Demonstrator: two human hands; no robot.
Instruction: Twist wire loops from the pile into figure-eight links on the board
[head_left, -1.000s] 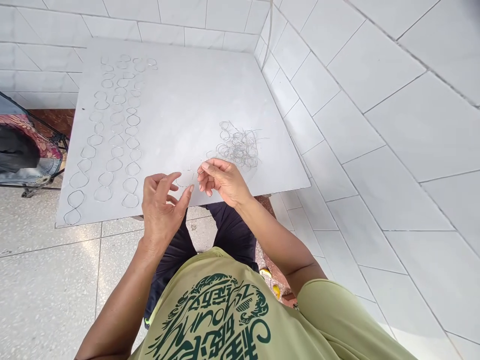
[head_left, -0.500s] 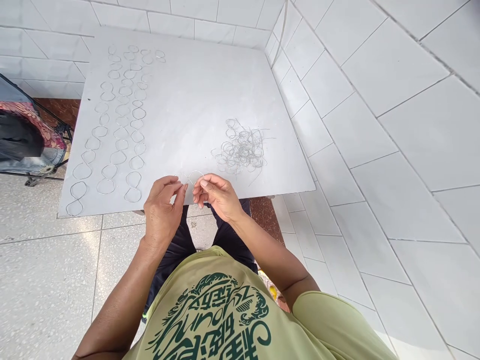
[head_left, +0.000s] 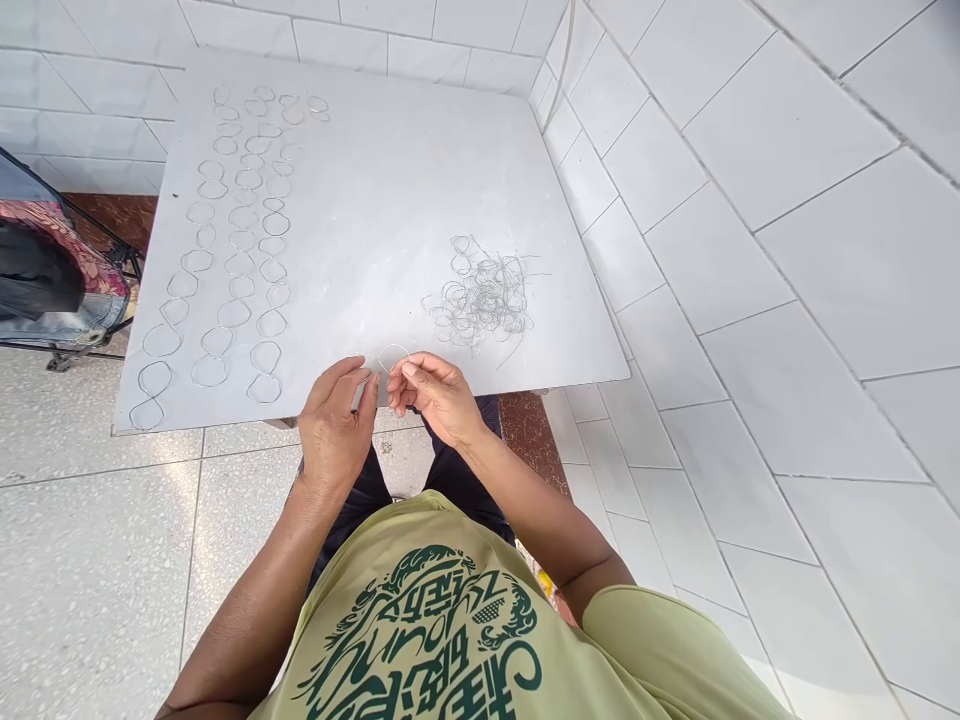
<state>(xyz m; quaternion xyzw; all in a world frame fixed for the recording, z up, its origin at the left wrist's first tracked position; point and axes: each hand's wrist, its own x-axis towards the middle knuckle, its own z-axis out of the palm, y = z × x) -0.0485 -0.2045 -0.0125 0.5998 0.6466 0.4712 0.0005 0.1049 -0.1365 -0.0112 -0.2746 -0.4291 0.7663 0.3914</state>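
Note:
A thin wire loop point(head_left: 391, 353) is pinched between both hands just above the near edge of a grey board point(head_left: 375, 200). My left hand point(head_left: 335, 425) has its fingers pressed together on the loop's left end. My right hand point(head_left: 435, 395) pinches the right end with thumb and forefinger. A tangled pile of loose wire pieces point(head_left: 484, 295) lies on the board just beyond my right hand. Rows of finished figure-eight wire shapes point(head_left: 232, 240) are laid out on the board's left half.
White tiled wall point(head_left: 750, 250) runs along the right, close to the board's edge. A folding frame with patterned cloth point(head_left: 52, 280) stands at the far left on the speckled floor point(head_left: 90, 580). My dark trousers show below the board.
My left hand was spread open and apart a second ago; it has since closed on the wire loop, and both hands have come together at the board's near edge.

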